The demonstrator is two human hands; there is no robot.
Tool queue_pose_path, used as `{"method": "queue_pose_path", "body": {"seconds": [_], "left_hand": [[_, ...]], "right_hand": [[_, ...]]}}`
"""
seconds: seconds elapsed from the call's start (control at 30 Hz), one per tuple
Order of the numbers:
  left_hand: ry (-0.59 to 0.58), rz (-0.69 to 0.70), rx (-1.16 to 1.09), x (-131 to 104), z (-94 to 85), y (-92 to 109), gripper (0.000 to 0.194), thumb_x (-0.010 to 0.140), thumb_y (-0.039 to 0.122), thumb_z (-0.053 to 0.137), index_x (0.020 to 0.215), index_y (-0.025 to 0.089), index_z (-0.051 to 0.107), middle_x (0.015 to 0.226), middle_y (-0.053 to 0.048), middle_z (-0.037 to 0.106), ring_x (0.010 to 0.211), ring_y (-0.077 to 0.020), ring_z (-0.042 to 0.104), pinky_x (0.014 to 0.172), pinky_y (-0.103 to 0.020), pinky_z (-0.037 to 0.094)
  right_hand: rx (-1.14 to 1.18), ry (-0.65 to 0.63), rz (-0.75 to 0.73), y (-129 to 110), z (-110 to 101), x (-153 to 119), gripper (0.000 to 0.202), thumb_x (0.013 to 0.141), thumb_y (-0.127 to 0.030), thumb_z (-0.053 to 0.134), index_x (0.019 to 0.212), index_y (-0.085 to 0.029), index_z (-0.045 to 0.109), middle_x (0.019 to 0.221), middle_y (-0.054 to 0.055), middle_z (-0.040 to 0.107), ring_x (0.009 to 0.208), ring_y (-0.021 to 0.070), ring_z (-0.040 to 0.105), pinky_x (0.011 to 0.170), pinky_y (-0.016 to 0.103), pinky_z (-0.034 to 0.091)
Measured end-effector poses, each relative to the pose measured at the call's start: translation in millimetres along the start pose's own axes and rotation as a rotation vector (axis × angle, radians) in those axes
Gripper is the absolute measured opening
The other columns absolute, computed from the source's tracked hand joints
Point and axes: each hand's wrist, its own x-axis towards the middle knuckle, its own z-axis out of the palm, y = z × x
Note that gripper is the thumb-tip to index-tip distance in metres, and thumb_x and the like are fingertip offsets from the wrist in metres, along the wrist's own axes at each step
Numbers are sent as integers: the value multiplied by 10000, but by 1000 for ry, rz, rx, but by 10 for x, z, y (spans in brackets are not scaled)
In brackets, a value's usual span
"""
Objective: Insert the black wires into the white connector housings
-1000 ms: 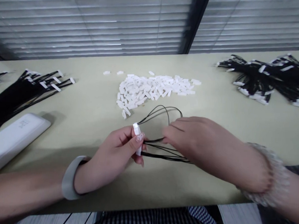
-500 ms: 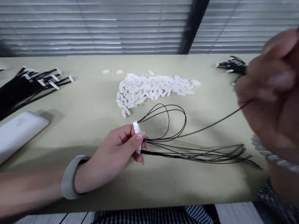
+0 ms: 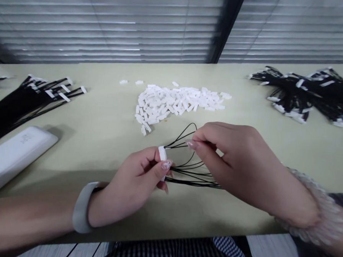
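My left hand pinches a white plastic connector between thumb and fingers, holding it above the table. Thin black wires run from the connector off to the right, and some loop back to its upper end. My right hand is closed in a pinch on one black wire, close to the connector's upper end. A small pale tip of this wire shows at the connector's edge; whether it sits inside a slot I cannot tell. The right hand hides the far ends of the wires.
A pile of loose white connectors lies mid-table. Bundles of black wires with white connectors lie at left and at right. A long white case rests at the left front. Window blinds stand behind the table.
My right hand has come down from near the face at the upper right to the connector, bringing the wire with it. The left hand has shifted slightly right, still gripping the connector.
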Motion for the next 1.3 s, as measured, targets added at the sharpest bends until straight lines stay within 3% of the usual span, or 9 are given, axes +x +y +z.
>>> {"method": "queue_pose_path", "body": {"seconds": [0.3, 0.67, 1.17, 1.3], "left_hand": [[-14, 22, 29, -11, -2, 19, 182, 809, 259, 455, 665, 150, 478, 591, 32, 522, 526, -71, 540, 517, -166, 452], [-55, 22, -4, -2, -8, 8, 196, 817, 258, 448, 665, 144, 492, 593, 35, 511, 521, -58, 520, 516, -154, 443], [-83, 33, -2, -9, -17, 26, 196, 828, 240, 434, 656, 150, 466, 615, 41, 506, 544, -47, 504, 535, -143, 440], [-87, 29, 6, -14, -12, 42, 208, 829, 256, 433, 649, 155, 463, 614, 36, 507, 550, -57, 506, 538, -154, 433]], "right_hand": [[-26, -30, -2, 0, 8, -6, 154, 803, -191, 426, 676, -175, 511, 584, -34, 487, 540, 59, 387, 514, 222, 264], [-174, 41, -182, 58, 33, -12, 148, 795, -163, 418, 717, -153, 544, 640, 4, 508, 613, 89, 429, 561, 230, 304], [-213, 140, -214, 51, 33, -32, 160, 797, -182, 433, 687, -153, 546, 602, -6, 480, 582, 78, 400, 523, 231, 282], [-198, 94, -217, 40, 44, -28, 181, 814, -204, 410, 711, -153, 549, 628, 4, 493, 602, 84, 407, 546, 232, 291]]}}
